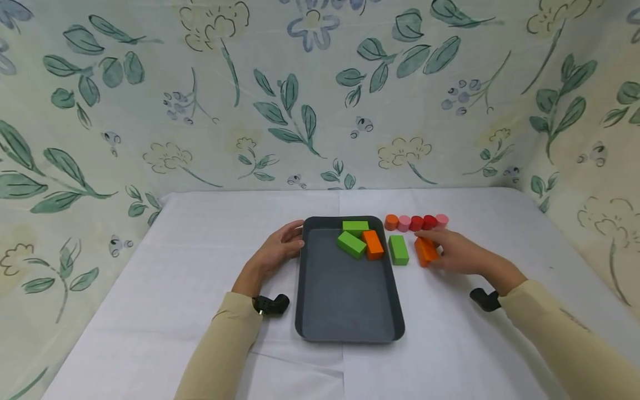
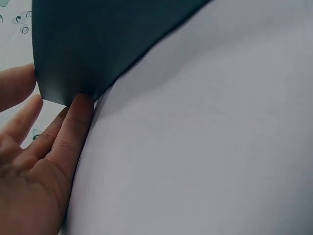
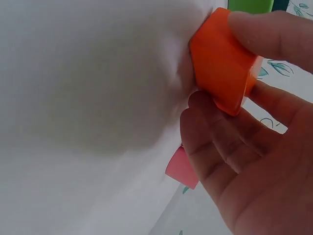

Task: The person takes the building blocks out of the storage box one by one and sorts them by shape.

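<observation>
While our left hand point(image 1: 277, 250) steadies the grey tray point(image 1: 345, 303), our right hand point(image 1: 457, 251) pinches an orange block point(image 1: 425, 251).
Left fingers lie relaxed against the tray's corner.

Right hand point(image 1: 457, 253) grips orange block point(image 1: 425, 251) — left hand point(image 1: 280, 247) touches tray point(image 1: 345, 300).

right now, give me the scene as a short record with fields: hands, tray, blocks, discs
left hand: left hand rests against the far left corner of the tray
right hand: right hand pinches an orange block on the table, fingers on its sides
tray contents: two green blocks and one orange one, all at the far end
beside tray: a green block on the cloth, right of the tray
discs: row of five, orange, pink and red, behind the right hand
</observation>
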The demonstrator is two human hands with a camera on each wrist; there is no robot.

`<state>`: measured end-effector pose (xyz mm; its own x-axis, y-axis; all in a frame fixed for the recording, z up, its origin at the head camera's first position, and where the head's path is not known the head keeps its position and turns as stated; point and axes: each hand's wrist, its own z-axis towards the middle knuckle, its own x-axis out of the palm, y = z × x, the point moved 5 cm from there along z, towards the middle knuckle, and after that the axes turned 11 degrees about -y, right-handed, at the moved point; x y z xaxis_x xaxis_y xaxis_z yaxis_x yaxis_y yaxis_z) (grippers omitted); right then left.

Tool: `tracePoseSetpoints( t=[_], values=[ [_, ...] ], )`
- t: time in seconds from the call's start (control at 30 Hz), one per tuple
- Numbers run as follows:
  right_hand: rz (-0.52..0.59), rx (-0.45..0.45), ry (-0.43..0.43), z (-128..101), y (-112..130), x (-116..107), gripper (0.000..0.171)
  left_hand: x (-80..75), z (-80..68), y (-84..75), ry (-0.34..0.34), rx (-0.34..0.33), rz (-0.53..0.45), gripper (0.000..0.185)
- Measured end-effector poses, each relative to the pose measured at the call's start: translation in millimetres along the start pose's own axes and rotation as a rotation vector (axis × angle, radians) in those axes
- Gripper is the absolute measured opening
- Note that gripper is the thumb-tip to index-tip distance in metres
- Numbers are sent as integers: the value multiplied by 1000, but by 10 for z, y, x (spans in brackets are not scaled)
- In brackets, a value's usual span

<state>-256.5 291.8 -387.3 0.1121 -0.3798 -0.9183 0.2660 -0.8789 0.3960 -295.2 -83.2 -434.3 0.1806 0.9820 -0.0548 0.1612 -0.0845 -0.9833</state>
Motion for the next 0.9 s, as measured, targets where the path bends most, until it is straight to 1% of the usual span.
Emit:
tracePoseSetpoints(
  t=[0.17,0.4,0.6,0.77,0.9],
  values=[
    [20,28,21,73,65,2,70,1,9,-2,-1,-15,-1,61],
    [29,-16,20,151,112,-12,65,-8,14,-14,-7,-15,-2,61],
    [32,-18,15,120,174,3,66,-27,-21,-17,0,-8,-2,61],
    [43,-6,14,75,237,35,66,-32,-47,-9,5,-21,3,60],
    [39,-12,7,37,291,56,65,-40,-68,0,13,-17,5,61]
  ],
)
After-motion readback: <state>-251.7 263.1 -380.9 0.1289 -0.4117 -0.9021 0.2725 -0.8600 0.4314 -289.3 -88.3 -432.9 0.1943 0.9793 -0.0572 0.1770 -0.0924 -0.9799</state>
